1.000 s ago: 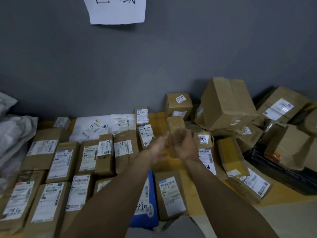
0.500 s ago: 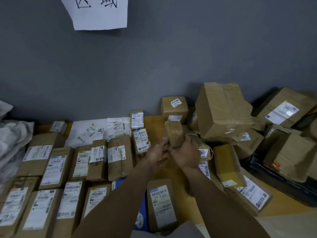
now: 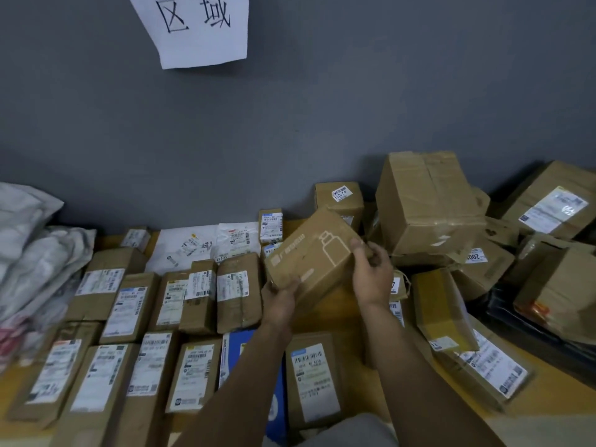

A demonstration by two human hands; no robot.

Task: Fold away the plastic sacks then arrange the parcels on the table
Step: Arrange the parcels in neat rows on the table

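Sacks (image 3: 38, 253) lay piled, rows (image 3: 129, 304) lined the worktop (image 3: 554, 385); our left fingers (image 3: 285, 290) and right fingers (image 3: 361, 250) clasped a box (image 3: 312, 253); heap (image 3: 432, 204) unsorted.

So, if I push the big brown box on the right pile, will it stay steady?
Probably not: the big brown box sits tilted on smaller parcels, so it may tip or slide. Its creased, dented walls suggest rather soft cardboard.

Dim, flat indoor light, with soft shadows only. A parcel label (image 3: 551, 208) at three o'clock catches glare (its film shines), and wide-angle bending and blur smear the edges near eight o'clock.
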